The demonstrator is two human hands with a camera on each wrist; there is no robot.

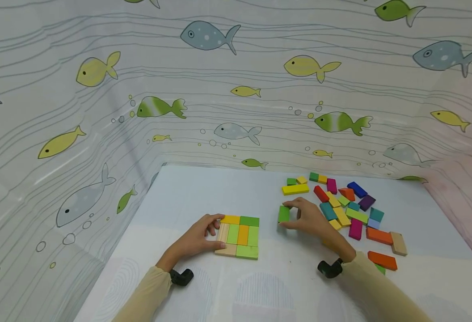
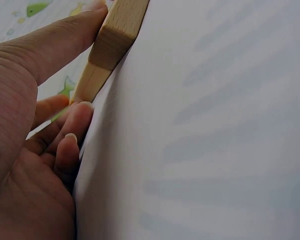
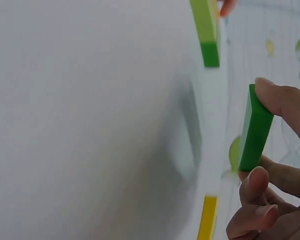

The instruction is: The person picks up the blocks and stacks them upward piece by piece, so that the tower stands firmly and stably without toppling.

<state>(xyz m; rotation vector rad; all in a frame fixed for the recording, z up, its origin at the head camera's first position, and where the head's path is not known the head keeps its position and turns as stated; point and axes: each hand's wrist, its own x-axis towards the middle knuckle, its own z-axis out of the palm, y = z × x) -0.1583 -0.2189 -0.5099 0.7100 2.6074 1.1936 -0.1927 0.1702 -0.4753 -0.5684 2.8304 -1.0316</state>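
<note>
In the head view, wooden blocks in yellow, green and plain wood lie flat together as a square (image 1: pixel 242 235). My left hand (image 1: pixel 197 235) holds its left side, the index finger at the far corner and the thumb at the near one. In the left wrist view the thumb (image 2: pixel 60 42) lies against a plain wooden block (image 2: pixel 115 42), with the other fingers bent by the table. To the right of the square, my right hand (image 1: pixel 309 219) pinches a green block (image 1: pixel 284 214) by its two ends. The right wrist view shows that green block (image 3: pixel 256 131) raised above the table.
Many loose coloured blocks lie scattered at the right, among them a yellow bar (image 1: pixel 295 189), an orange block (image 1: pixel 379 236) and a plain wooden block (image 1: pixel 398 243). A fish-patterned sheet (image 1: pixel 236 107) rises behind the white tabletop (image 1: pixel 204 188).
</note>
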